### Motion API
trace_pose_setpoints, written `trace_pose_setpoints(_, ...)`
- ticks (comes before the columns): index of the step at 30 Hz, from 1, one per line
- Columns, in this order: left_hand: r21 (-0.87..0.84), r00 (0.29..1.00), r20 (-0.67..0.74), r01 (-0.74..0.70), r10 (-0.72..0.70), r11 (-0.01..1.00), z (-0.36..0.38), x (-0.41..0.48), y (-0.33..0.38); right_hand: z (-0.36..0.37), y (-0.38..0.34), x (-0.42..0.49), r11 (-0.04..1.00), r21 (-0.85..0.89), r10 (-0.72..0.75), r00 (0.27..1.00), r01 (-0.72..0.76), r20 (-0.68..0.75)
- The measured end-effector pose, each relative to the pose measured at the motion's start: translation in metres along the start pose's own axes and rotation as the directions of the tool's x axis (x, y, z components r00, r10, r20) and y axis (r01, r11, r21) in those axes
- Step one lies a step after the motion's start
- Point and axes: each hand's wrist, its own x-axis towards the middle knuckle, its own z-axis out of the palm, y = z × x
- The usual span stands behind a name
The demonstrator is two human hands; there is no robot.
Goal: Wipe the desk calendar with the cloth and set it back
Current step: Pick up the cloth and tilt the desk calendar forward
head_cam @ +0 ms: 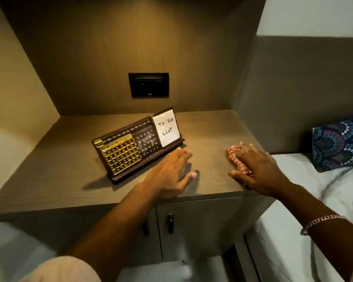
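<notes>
A dark brown desk calendar (pixel 130 148) with gold number frames and a white "To Do List" note stands tilted back on the wooden nightstand top (pixel 59 169). My left hand (pixel 169 171) hovers flat just in front of the calendar's right end, fingers spread, holding nothing. A red-and-white striped cloth (pixel 235 157) lies bunched on the top to the right of the calendar. My right hand (pixel 257 169) rests on the cloth, fingers spread over it and covering most of it.
A black wall socket panel (pixel 148 85) sits in the niche's back wall. Cabinet doors with dark handles (pixel 170 222) are below the top. A bed with white sheets (pixel 293 231) and a patterned pillow (pixel 338 142) lies to the right.
</notes>
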Motion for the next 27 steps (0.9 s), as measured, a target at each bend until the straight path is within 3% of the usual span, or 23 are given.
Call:
trace_pose_setpoints(4, 0.206, 0.987, 0.161, -0.006, -0.028, 0.979, 0.034, 0.009, -0.01, 0.019, 0.013, 0.001, 0.998, 0.02, -0.063, 0.995, 0.065, -0.074)
trace_pose_setpoints(8, 0.338, 0.984, 0.178, -0.031, -0.031, 0.941, 0.048, 0.014, -0.017, 0.024, 0.013, 0.005, 0.995, 0.041, -0.089, 0.988, 0.095, -0.125)
trace_pose_setpoints(12, 0.334, 0.966, 0.249, -0.016, -0.071, 0.943, 0.043, 0.017, -0.015, 0.025, 0.008, 0.007, 0.992, 0.09, -0.071, 0.984, 0.086, -0.167)
trace_pose_setpoints(15, 0.221, 0.951, 0.303, -0.001, -0.067, 0.975, 0.023, 0.02, -0.01, 0.022, 0.002, 0.007, 0.983, 0.149, -0.075, 0.973, 0.11, -0.22)
trace_pose_setpoints(19, 0.031, 0.99, 0.123, -0.078, 0.074, 0.996, -0.023, 0.011, -0.002, 0.018, -0.032, 0.006, 0.935, 0.318, -0.044, 0.939, 0.159, -0.341)
trace_pose_setpoints(22, -0.027, 0.993, 0.001, -0.118, 0.118, 0.993, -0.061, 0.002, -0.003, 0.011, -0.079, 0.007, 0.854, 0.44, -0.05, 0.884, 0.279, -0.464)
trace_pose_setpoints(27, 0.046, 0.98, -0.161, -0.11, 0.116, 0.993, -0.126, 0.004, -0.049, -0.001, -0.16, 0.023, 0.72, 0.604, 0.052, 0.842, 0.342, -0.538)
